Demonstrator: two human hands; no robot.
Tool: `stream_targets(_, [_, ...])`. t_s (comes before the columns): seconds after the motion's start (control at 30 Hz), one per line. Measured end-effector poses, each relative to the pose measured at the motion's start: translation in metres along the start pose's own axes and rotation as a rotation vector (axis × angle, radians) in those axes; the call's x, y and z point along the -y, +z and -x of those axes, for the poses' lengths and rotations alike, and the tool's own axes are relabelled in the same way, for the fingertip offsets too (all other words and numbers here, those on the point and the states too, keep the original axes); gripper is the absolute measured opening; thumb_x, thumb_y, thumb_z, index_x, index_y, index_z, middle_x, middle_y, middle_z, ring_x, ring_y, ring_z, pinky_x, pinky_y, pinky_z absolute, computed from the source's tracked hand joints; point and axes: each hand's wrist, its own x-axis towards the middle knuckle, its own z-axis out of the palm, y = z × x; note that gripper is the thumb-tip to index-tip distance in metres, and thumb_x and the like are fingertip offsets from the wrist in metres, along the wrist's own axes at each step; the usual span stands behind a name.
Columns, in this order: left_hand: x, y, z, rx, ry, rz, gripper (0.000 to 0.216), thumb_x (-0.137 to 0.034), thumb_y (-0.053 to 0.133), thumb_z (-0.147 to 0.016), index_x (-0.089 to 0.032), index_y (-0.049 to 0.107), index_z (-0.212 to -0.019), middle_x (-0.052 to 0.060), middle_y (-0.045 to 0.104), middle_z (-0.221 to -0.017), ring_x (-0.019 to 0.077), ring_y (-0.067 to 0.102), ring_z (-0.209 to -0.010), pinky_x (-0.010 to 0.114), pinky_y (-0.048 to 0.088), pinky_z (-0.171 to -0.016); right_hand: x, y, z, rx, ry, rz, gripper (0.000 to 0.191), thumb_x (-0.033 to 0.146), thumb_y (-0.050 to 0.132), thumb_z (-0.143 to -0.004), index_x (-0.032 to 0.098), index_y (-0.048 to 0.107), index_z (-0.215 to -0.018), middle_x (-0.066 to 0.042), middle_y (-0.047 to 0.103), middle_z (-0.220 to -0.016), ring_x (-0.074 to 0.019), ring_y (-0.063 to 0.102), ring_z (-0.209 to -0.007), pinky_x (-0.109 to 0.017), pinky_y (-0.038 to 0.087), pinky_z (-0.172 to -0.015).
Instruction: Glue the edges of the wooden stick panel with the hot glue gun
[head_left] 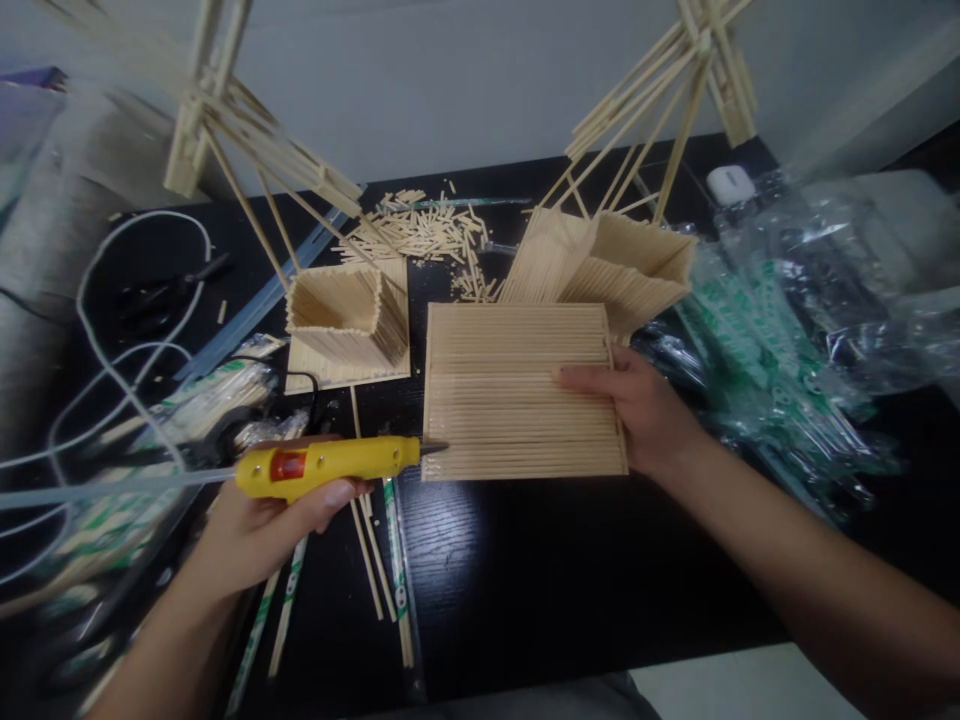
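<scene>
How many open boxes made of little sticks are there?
2. The left box stands beyond the yellow glue gun; the right box is behind the flat panel held in the right hand, partly hidden. More may be hidden.

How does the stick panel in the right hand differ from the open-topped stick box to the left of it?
The stick panel is flat; the stick box has walls around a hollow. The right hand holds the panel, while the box stands on a flat base. The panel is also wider across the picture than the box. Both are made of pale, thin sticks set side by side.
</scene>
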Motion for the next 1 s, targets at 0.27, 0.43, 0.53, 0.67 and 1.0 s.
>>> stream_targets(0.27, [0.003,-0.004,0.002,0.076,-0.021,0.052,0.012,-0.032,0.075,-0.094,-0.04,0.084,-0.096,0.001,0.08,-0.064,0.021,0.06,-0.033,0.027,0.05,-0.027,0.003,0.002,0.001,-0.004,0.012,0.008,0.039,0.036,0.106,-0.066,0.028,0.087,-0.099,-0.007,0.092,-0.104,-0.0464,0.085,-0.118,-0.066,0.064,-0.111])
stream_targets(0.43, [-0.004,-0.006,-0.003,0.138,-0.019,0.061,0.018,-0.031,0.076,-0.094,-0.044,0.086,-0.102,0.001,0.085,-0.07,0.0212,0.065,-0.036,0.026,0.051,-0.028,0.002,0.0,-0.001,-0.026,0.021,-0.021,0.036,0.031,0.106,-0.063,0.027,0.086,-0.092,-0.006,0.092,-0.103,-0.0447,0.086,-0.114,-0.063,0.067,-0.108])
stream_targets(0.53, [-0.004,-0.008,-0.002,0.134,-0.031,0.075,0.018,-0.033,0.077,-0.095,-0.044,0.088,-0.104,0.003,0.086,-0.073,0.0211,0.064,-0.035,0.026,0.05,-0.027,0.003,0.0,0.0,-0.036,0.023,-0.026,0.034,0.03,0.105,-0.063,0.027,0.085,-0.091,-0.006,0.093,-0.104,-0.0444,0.086,-0.114,-0.064,0.066,-0.11])
stream_targets(0.67, [0.003,-0.008,0.003,0.129,-0.036,0.076,0.014,-0.04,0.074,-0.099,-0.043,0.088,-0.101,0.003,0.085,-0.071,0.0203,0.061,-0.034,0.028,0.047,-0.027,0.004,0.001,0.0,-0.032,0.022,-0.022,0.034,0.03,0.105,-0.064,0.027,0.085,-0.092,-0.007,0.092,-0.106,-0.0456,0.085,-0.118,-0.065,0.065,-0.111])
stream_targets(1.0, [0.007,0.004,0.011,0.017,-0.291,0.193,0.023,-0.059,0.078,-0.097,-0.041,0.092,-0.092,0.008,0.087,-0.075,0.0208,0.055,-0.038,0.034,0.045,-0.033,0.001,0.0,-0.003,0.005,0.023,-0.042,0.031,0.027,0.106,-0.059,0.026,0.083,-0.081,-0.005,0.092,-0.1,-0.0405,0.088,-0.107,-0.058,0.069,-0.105])
